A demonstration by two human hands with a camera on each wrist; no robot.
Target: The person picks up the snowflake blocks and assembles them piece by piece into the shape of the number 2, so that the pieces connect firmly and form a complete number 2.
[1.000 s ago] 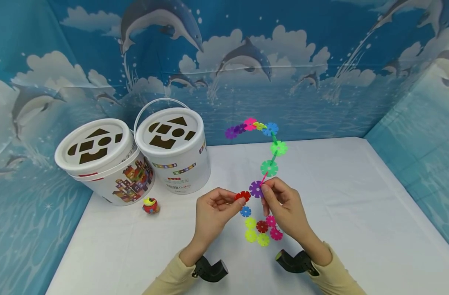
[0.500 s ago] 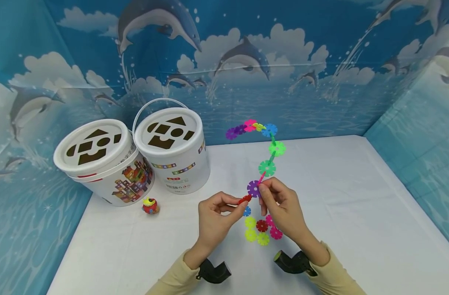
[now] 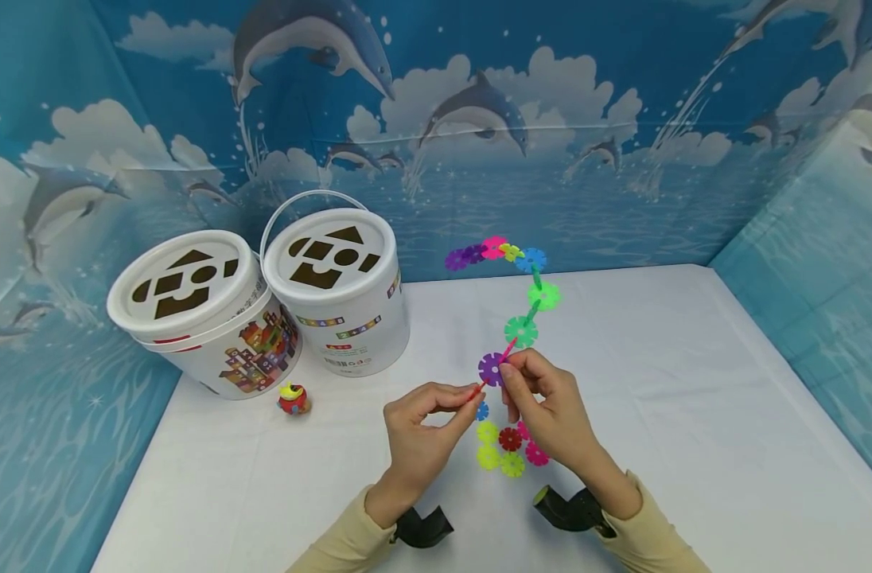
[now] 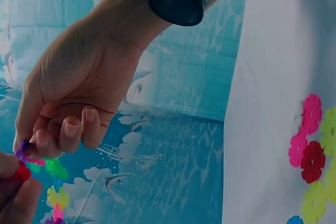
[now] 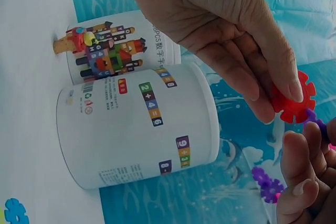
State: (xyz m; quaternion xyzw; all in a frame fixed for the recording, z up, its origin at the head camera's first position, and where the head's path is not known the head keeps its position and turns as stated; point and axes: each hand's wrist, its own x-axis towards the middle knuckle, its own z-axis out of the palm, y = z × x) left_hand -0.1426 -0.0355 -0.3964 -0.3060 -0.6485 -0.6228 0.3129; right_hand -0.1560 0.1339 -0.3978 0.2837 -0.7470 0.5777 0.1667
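In the head view my left hand point(image 3: 423, 430) pinches a red snowflake disc point(image 3: 476, 391) between thumb and fingertips, held nearly edge-on. My right hand point(image 3: 554, 406) pinches a purple snowflake disc point(image 3: 490, 370), the lower end of a joined chain. From there the chain climbs through a pink disc, green discs point(image 3: 520, 332) and a blue disc point(image 3: 531, 259), then curves left to purple ones. In the right wrist view the red disc point(image 5: 296, 98) meets the edge of the purple disc point(image 5: 315, 120); whether their slots are engaged I cannot tell.
Loose discs lie on the white table below the hands: yellow point(image 3: 488, 457), dark red point(image 3: 510, 438), pink point(image 3: 537, 454) and blue point(image 3: 483, 411). Two white lidded buckets point(image 3: 364, 334) stand at the back left, with a small red-and-yellow toy figure point(image 3: 293, 399) in front. A dolphin-print cloth hangs behind.
My left hand has moved slightly right, turning the red disc from face-on to nearly edge-on and bringing it against the purple disc. The chain's upper part has swayed a little right.
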